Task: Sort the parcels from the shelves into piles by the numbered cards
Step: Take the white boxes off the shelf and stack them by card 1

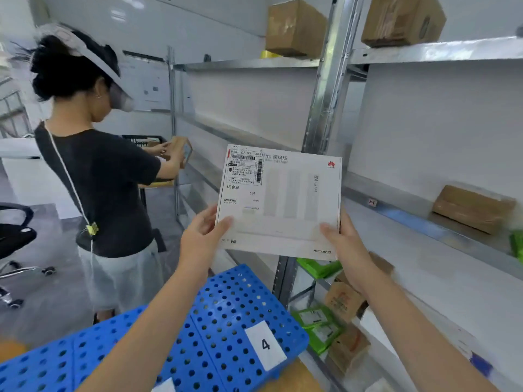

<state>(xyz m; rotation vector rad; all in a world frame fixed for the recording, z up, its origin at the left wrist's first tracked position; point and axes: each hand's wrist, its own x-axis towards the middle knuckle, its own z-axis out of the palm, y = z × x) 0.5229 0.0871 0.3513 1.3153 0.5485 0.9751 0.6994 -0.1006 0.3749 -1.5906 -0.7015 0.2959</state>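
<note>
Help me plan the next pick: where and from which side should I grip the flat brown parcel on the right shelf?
Probably by its two short ends, from the open shelf front: the flat brown parcel lies low with the wall behind. Set down the white box first.

The white box is upright in the air just in front of the post, held by its lower corners, with its label (top left) facing the camera. The card, marked 4, lies flat below and left of the post. Green bags and brown boxes lie low to the right of the post. A tan box lies farther right at mid-height.
</note>
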